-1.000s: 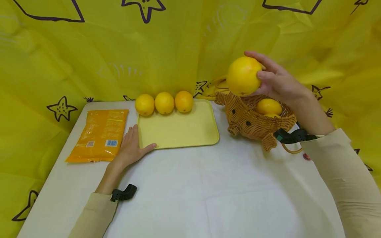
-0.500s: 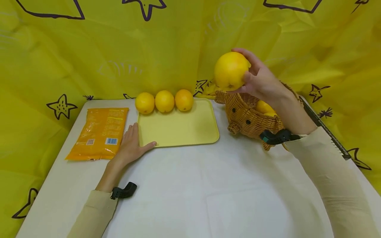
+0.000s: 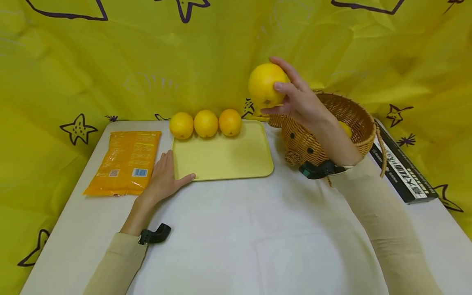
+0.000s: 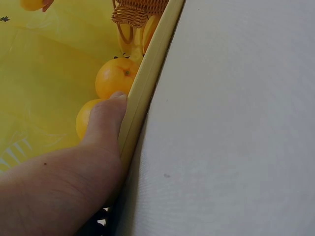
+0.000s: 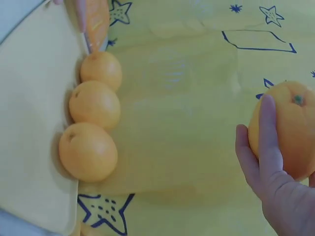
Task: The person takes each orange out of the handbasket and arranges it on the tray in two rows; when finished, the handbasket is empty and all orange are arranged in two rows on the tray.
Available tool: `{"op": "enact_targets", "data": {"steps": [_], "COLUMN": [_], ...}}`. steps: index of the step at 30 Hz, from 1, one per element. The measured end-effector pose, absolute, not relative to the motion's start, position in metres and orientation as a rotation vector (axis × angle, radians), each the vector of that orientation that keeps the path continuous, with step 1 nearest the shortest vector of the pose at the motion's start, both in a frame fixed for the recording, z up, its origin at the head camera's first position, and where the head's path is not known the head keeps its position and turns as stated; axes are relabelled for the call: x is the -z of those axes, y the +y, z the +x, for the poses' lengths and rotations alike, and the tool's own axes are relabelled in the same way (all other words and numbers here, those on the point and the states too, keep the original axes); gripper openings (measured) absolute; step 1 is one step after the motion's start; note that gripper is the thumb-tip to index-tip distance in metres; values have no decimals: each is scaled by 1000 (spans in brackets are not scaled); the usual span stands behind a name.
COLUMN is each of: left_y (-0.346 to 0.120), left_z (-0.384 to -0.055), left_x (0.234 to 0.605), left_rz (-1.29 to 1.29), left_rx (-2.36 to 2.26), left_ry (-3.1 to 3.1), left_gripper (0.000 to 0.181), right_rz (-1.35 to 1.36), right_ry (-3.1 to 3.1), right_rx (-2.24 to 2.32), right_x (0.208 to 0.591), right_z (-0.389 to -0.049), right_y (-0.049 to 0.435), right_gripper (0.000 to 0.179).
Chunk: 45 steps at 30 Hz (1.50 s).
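Observation:
My right hand (image 3: 300, 96) grips an orange (image 3: 266, 85) in the air, above and behind the right end of a pale yellow tray (image 3: 228, 159). In the right wrist view, fingers (image 5: 268, 132) wrap the side of that orange (image 5: 295, 137). Three more oranges, the left one (image 3: 181, 125), the middle one (image 3: 206, 123) and the right one (image 3: 230, 122), sit in a row along the tray's back edge. At the tray's left front corner my left hand (image 3: 164, 178) rests with straight fingers, its thumb along the front rim.
A pig-shaped wicker basket (image 3: 300, 139) stands right of the tray, partly behind my right forearm, with yellow fruit (image 3: 346, 129) inside. Beyond it lies a long black box (image 3: 403, 168). An orange packet (image 3: 125, 164) lies left of my left hand. A yellow cloth (image 3: 206, 53) hangs behind the table.
My right hand has carried the orange leftward from over the basket toward the tray, uncovering the black box at right. The left hand keeps its place on the tray.

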State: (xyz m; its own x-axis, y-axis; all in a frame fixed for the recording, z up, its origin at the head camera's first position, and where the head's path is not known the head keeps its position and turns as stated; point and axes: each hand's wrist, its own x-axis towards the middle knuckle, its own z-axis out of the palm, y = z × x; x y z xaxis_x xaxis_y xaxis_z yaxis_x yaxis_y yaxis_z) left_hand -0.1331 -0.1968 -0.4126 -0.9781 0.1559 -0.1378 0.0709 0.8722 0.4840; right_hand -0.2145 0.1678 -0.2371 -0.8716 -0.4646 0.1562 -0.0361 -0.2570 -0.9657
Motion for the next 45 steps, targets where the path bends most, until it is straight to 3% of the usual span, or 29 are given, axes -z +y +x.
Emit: {"op": "enact_targets", "data": {"steps": [14, 25, 45], "left_y": [-202, -197, -200], "left_z": [-128, -129, -126], "left_x": [415, 413, 418], "left_rz": [143, 164, 149], "left_rx": [-723, -733, -755], "left_ry": [2884, 2889, 2876], "left_gripper": [117, 116, 117], "right_rz": [-490, -304, -37], "right_ry": [1985, 2102, 2022], "right_rx": [2129, 2119, 2289], "right_x": [242, 275, 331], "right_z": [-238, -253, -266], "right_y": [118, 114, 101], "right_gripper": [53, 60, 54]}}
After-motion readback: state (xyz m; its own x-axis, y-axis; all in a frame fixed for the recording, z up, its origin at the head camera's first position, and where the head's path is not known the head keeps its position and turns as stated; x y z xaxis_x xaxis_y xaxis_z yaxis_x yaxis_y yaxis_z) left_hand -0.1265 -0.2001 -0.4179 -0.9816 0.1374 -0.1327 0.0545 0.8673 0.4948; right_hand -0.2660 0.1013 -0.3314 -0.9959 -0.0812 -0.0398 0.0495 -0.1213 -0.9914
